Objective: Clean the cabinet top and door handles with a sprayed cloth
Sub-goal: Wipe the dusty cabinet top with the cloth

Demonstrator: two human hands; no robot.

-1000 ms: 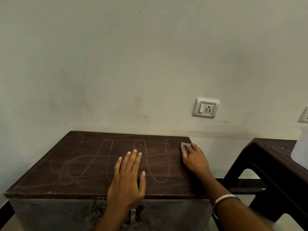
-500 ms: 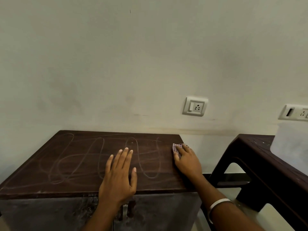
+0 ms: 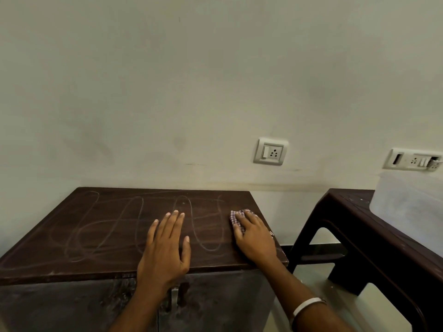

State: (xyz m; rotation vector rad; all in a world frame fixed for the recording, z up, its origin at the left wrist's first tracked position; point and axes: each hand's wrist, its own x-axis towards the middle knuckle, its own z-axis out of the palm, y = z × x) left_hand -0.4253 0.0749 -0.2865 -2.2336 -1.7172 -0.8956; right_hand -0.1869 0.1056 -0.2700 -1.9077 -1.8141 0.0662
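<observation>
The dark brown cabinet top carries looping pale wipe streaks. My left hand lies flat on it near the front edge, fingers apart, holding nothing. My right hand presses a small checked cloth onto the top by its right edge; only the cloth's far end shows past my fingers. Below the front edge a metal door handle hangs between the two doors, partly hidden by my left wrist.
A dark plastic stool stands to the right with a translucent white container on it. Two wall sockets sit on the pale wall behind. A gap of floor separates cabinet and stool.
My right hand with the cloth has slid slightly back toward me along the right edge. My left hand stays planted. The view has shifted rightward, revealing the second socket.
</observation>
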